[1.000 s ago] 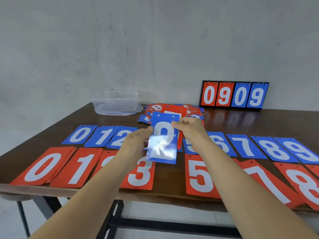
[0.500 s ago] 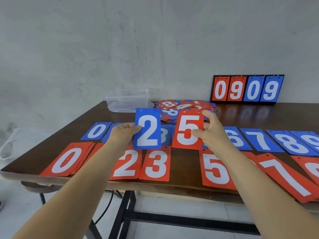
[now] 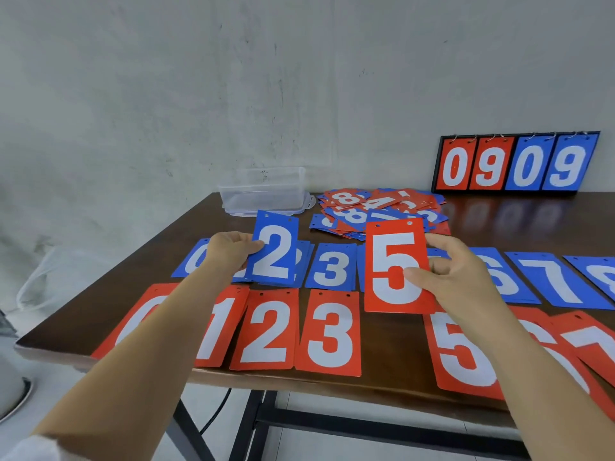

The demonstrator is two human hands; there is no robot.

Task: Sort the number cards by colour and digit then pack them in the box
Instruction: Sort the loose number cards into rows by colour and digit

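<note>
Both forearms bare, extended fwd. L hand [image 3: 229, 252] pinches blue 2 [image 3: 276, 252] at its left edge. R hand [image 3: 461, 277] pinches red 5 [image 3: 386, 251], thumb on face.

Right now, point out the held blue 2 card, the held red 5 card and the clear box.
blue 2 card [image 3: 275, 252]: head view, on the white digit at its middle.
red 5 card [image 3: 389, 261]: head view, on the card face near its middle.
clear box [image 3: 266, 191]: head view, on its front wall.
</note>
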